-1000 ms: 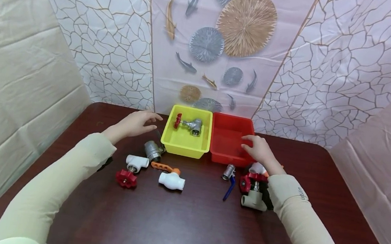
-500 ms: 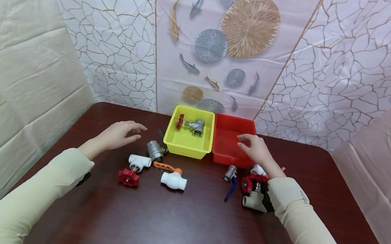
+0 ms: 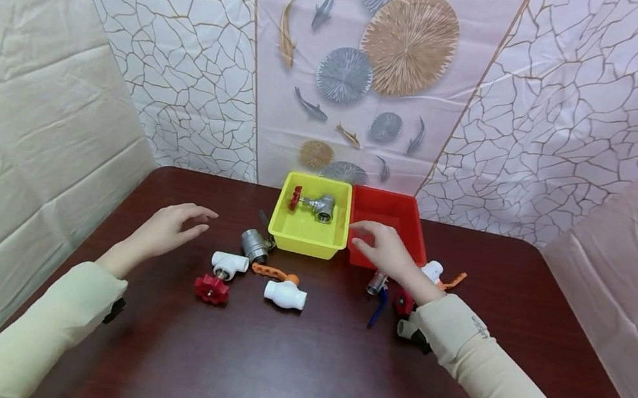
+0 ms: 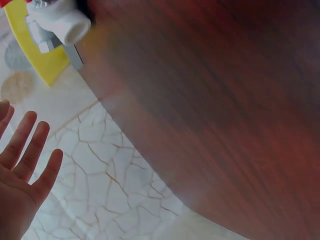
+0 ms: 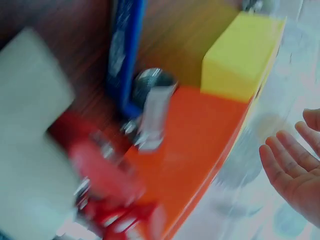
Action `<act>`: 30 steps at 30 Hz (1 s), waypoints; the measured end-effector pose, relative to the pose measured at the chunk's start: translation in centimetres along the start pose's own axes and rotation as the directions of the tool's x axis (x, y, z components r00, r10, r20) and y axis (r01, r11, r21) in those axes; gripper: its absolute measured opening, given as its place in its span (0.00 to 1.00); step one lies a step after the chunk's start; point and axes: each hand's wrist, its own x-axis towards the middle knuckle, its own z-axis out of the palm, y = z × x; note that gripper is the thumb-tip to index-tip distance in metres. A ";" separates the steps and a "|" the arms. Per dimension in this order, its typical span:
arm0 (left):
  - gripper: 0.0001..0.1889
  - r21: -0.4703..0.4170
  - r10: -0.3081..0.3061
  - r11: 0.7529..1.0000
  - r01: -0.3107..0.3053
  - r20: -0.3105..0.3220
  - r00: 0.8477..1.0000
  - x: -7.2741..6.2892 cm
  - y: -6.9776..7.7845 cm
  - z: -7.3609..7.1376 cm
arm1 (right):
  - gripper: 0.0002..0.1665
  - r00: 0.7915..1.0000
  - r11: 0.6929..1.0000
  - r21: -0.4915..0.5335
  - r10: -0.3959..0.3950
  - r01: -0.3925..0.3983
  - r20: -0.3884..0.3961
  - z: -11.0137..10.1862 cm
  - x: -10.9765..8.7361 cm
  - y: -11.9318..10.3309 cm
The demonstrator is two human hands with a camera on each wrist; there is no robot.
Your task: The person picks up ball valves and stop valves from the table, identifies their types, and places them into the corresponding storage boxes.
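Note:
My left hand (image 3: pixel 163 229) hovers over the table's left side with its fingers loosely spread and nothing in them. Nearest to it are a white tee valve with a red handwheel (image 3: pixel 212 288) and a grey metal valve (image 3: pixel 254 246). My right hand (image 3: pixel 380 247) hangs in front of the red bin (image 3: pixel 417 232), also holding nothing, its fingertips overlapping the bin's left side in the head view. Below that hand lies a small metal ball valve with a blue lever (image 3: pixel 379 308). The yellow bin (image 3: pixel 306 247) contains a metal valve with a red handwheel (image 3: pixel 324 208).
A white ball valve with an orange handle (image 3: pixel 285 295) lies at the table's middle. Under my right forearm are a grey valve (image 3: pixel 407 329), partly hidden, and a white valve with an orange lever (image 3: pixel 432 271). A patterned cloth stands behind the table (image 3: pixel 301 372).
My left hand has drawn back leftward, away from the yellow bin. The right hand has moved left across the front of the red bin. The valves lie where they were.

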 end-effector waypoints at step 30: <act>0.14 0.041 -0.051 0.998 0.057 -0.136 0.989 -5.1 -2.6 -1.4 | 0.30 0.826 0.916 0.034 -0.375 0.399 0.421 10.4 3.0 -11.5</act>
